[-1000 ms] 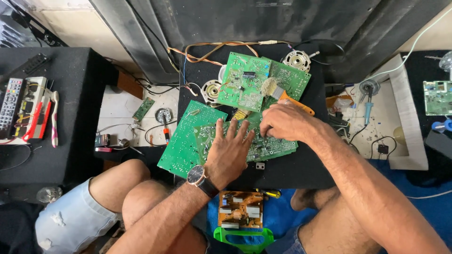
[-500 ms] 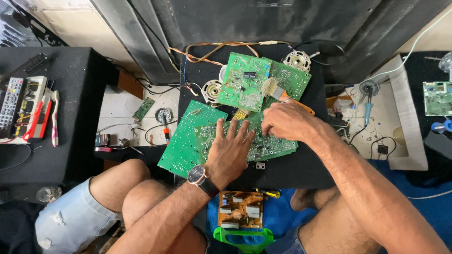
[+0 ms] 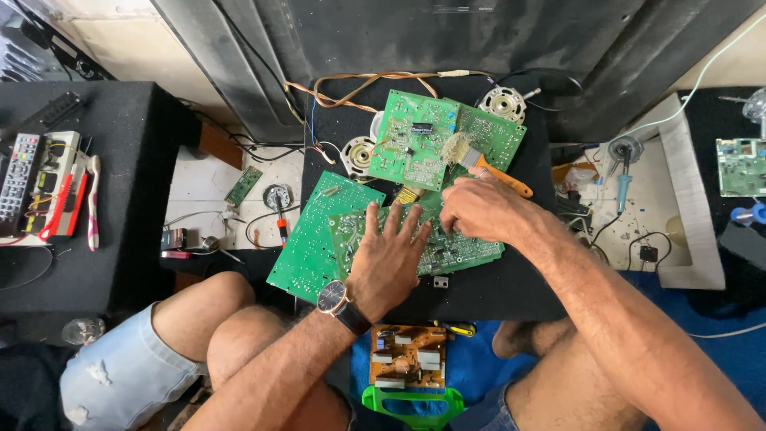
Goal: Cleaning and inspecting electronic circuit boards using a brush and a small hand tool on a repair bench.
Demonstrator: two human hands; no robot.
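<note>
A black desk (image 3: 495, 291) carries several green boards. The nearest board (image 3: 319, 239) lies tilted, its left corner hanging past the desk edge, and overlaps a second board (image 3: 471, 251) to its right. Behind them sits a third board (image 3: 415, 140) with a brush (image 3: 479, 164) lying across it, orange handle pointing right. Two round motors (image 3: 359, 156) (image 3: 503, 102) flank that board, and brown wires (image 3: 359, 88) loop along the desk's far edge. To the left, on the floor, lie a small green strip (image 3: 242, 185) and loose cables; further left a remote (image 3: 17, 172) and red-handled tools (image 3: 64, 199) rest on a black box. A soldering iron (image 3: 621, 172) lies to the right. A brown board (image 3: 407, 355) sits near the knees.

The left hand (image 3: 387, 259), with a watch (image 3: 333, 297) on its wrist, lies flat, fingers spread, pressing the nearest board and grasping nothing. The right hand (image 3: 479, 209) is curled, knuckles up, fingertips down on the second board just beside the left fingers; whether it pinches anything cannot be told.
</note>
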